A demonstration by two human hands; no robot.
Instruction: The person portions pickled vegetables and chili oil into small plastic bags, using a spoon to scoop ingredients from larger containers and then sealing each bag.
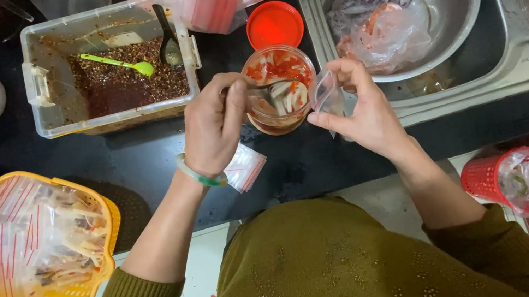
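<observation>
My left hand (214,125) grips a metal spoon (263,88) whose bowl reaches into a clear round jar (279,88) of red and white pickled pieces. My right hand (361,107) pinches a small clear zip bag (327,93) just right of the jar, its mouth held toward the jar. A green bangle (199,174) circles my left wrist. A small stack of red-striped zip bags (244,166) lies on the black counter (138,162) under my left wrist.
A clear tub (111,63) of chili flakes with a green spoon sits at back left. A yellow basket (41,247) holds filled bags. A steel bowl (408,2) with a plastic bag rests in the sink. Red lids (274,24) lie behind the jar. A red bin (517,179) stands on the floor.
</observation>
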